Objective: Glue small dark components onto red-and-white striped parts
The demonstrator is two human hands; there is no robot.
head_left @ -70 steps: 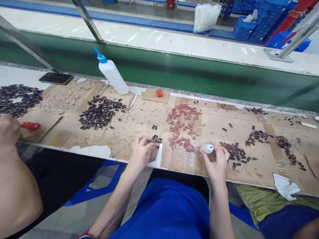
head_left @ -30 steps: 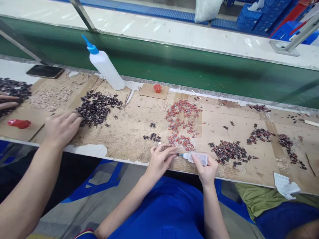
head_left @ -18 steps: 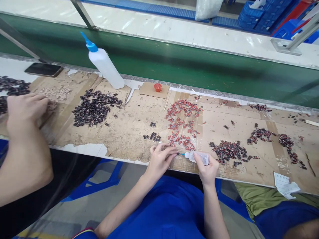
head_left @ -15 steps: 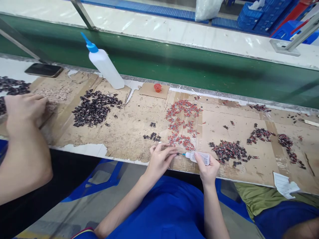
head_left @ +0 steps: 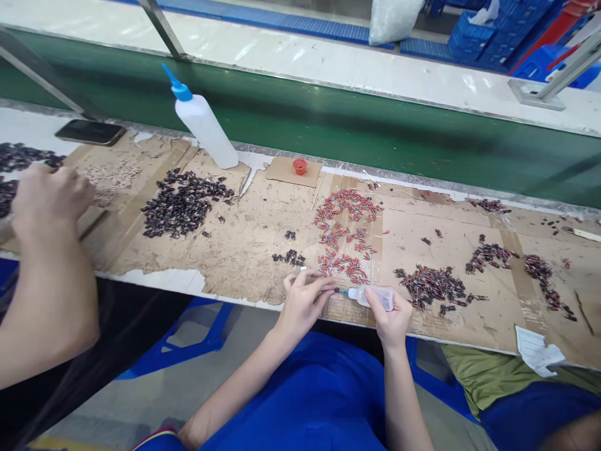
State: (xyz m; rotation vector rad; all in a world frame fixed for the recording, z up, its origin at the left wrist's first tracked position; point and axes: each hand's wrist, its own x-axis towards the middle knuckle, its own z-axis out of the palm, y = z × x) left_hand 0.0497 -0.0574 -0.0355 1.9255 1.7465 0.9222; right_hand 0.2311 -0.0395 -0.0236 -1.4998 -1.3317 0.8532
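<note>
Well left of the red parts (head_left: 350, 200), a co-worker's hand (head_left: 51, 197) is curling; I cannot tell what it is holding. Closer to them, dark parts (head_left: 176, 210) are lying heaped. On their near side, the left hand (head_left: 303, 297) is pinching a tiny dark piece (head_left: 337, 290), and the right hand (head_left: 392, 316) is grasping a small clear bottle (head_left: 375, 297), its blue tip (head_left: 345, 292) pointing at the piece. To their right, red-and-black pieces (head_left: 434, 286) are lying mounded.

No lettering is legible, even on the paper slip (head_left: 538, 351).
</note>
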